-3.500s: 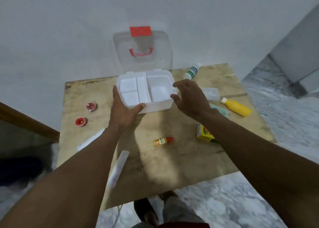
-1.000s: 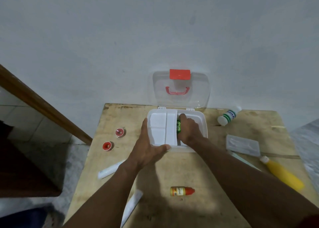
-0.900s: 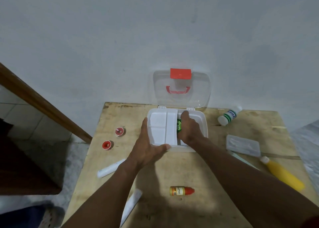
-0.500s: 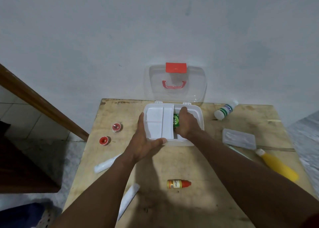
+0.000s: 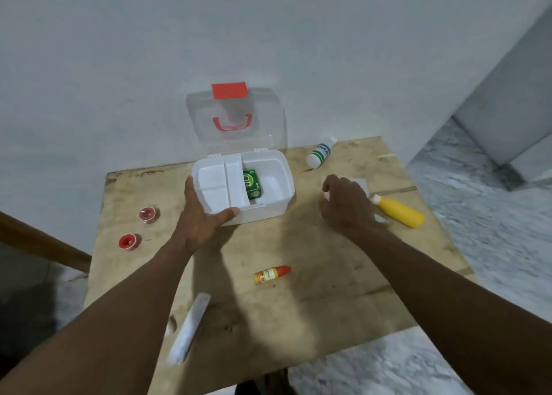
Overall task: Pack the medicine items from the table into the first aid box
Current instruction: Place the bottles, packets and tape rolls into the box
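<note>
The white first aid box (image 5: 270, 212) stands open at the back of the wooden table (image 5: 313, 311), its clear lid (image 5: 239, 146) with a red handle upright against the wall. A green medicine carton (image 5: 252, 183) lies in the box's right compartment. My left hand (image 5: 203, 219) grips the box's front left corner, thumb along the front wall. My right hand (image 5: 346, 206) is right of the box, fingers curled down over a flat clear packet (image 5: 360, 183), which is mostly hidden beneath it.
A white bottle with a green label (image 5: 319, 155) lies at the back right, a yellow bottle (image 5: 400, 213) right of my right hand. A small red-capped bottle (image 5: 271, 274) lies mid-table, a white tube (image 5: 189, 329) near the front edge, two red tape rolls (image 5: 147, 214) (image 5: 127, 241) at left.
My right hand left the green carton in the box and moved right, over the clear packet. My left hand has stayed on the box.
</note>
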Demonstrator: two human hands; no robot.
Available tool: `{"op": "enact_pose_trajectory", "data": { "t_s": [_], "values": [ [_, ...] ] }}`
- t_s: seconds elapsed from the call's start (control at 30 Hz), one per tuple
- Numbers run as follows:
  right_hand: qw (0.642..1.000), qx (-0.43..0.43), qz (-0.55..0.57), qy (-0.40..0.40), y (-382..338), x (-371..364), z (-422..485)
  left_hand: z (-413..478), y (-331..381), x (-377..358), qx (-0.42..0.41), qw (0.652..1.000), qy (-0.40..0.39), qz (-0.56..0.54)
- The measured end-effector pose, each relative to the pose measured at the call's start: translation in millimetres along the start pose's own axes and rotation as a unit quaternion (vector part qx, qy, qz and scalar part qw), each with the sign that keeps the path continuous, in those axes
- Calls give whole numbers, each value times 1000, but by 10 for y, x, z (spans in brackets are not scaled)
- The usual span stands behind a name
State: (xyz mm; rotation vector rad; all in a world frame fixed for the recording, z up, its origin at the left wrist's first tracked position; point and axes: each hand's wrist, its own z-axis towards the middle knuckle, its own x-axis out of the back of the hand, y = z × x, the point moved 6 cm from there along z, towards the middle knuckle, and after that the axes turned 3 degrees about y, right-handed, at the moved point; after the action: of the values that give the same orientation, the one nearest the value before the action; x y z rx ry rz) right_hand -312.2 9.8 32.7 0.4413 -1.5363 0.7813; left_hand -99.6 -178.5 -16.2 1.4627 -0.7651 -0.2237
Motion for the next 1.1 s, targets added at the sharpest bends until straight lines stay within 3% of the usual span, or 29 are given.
{"op": "enact_pose_trajectory", "data": {
  "t_s": [0.2,0.33,0.6,0.8,0.97,1.1],
  "values": [
    [988,-92,-94,-82,719,-257,-306,-9,-56,-2,16,1000,1,0],
    [985,-109,-107,-82,863,-306,-339,-3,-63,-6,19,1000,4,7],
    [980,-179,9,-82,977,-389,-414,-5,-71,-9,10,1000,0,2],
    [987,-138,74,-25,862,-201,-341,-35,-29,-16,7,1000,1,-7],
    [994,-14,79,73,413,276,-100,-53,-15,1,6,1000,-5,-23],
    [994,80,75,29,5,439,150,-37,24,3,-6,1000,-14,-17]
  ]
}}
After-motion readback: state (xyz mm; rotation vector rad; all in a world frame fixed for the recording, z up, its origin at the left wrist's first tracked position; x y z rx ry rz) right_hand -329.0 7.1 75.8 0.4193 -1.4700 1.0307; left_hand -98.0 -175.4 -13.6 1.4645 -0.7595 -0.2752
